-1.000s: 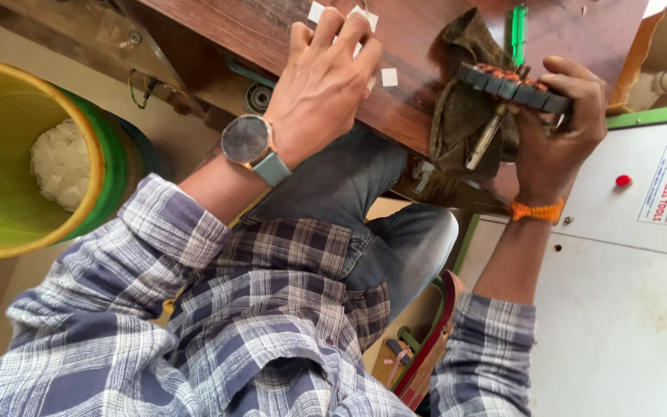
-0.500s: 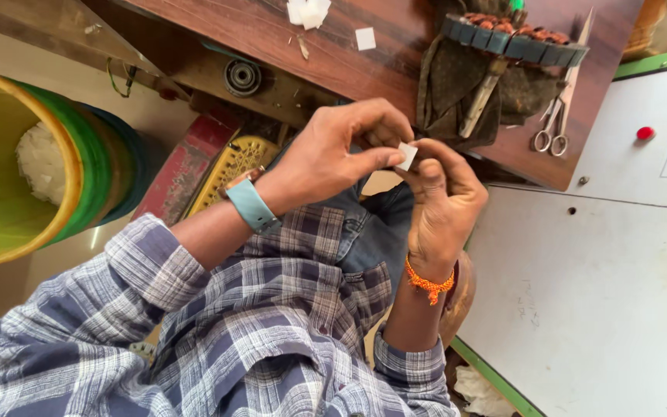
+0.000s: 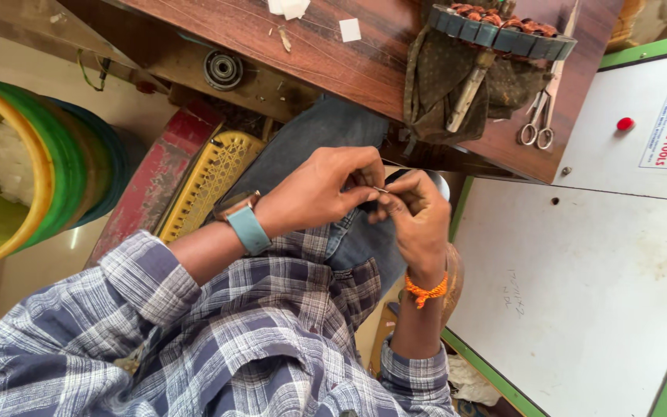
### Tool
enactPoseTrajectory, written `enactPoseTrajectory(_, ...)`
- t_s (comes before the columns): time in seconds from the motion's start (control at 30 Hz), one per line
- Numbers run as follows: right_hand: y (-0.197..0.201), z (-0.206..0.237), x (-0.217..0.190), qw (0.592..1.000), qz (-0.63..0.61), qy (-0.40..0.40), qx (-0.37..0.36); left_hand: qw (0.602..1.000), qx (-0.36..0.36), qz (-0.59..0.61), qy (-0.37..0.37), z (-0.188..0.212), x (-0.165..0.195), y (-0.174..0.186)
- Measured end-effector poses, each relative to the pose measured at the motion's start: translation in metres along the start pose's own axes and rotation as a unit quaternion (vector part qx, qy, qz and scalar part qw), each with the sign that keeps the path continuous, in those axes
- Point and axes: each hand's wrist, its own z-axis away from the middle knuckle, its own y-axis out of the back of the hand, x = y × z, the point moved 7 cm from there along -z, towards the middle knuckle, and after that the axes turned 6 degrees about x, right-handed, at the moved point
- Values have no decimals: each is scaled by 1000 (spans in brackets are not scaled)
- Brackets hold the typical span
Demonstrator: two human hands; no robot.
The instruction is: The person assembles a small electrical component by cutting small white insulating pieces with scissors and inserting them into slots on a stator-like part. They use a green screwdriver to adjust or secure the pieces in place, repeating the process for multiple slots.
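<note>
Over lap | left hand (image 3: 314,193), right hand (image 3: 418,220): both grips pinched on small strip (image 3: 380,189), perhaps paper

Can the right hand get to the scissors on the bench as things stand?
Probably yes: the scissors lie uncovered at the wooden bench's edge, nothing between. But the right hand is busy pinching a small piece with the left hand.

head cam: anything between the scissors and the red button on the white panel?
Nothing. Between the scissors and the red button the head view shows only bare wooden bench top, then the green edge and plain white face of the panel.
</note>
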Motion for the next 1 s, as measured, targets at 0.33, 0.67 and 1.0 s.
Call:
enactPoseTrajectory(0.33, 114, -16, -59, 922, 189, 204, 270, 955, -38, 221, 194, 5, -43, -45)
enactPoseTrajectory(0.67, 140, -40, -76, 786, 535, 143, 274, 948, -117, 213, 208, 15, -26, -80)
enactPoseTrajectory(1.0, 149, 20, -27, 974, -50, -14, 222, 935, -35, 323, 143, -28, 4, -54)
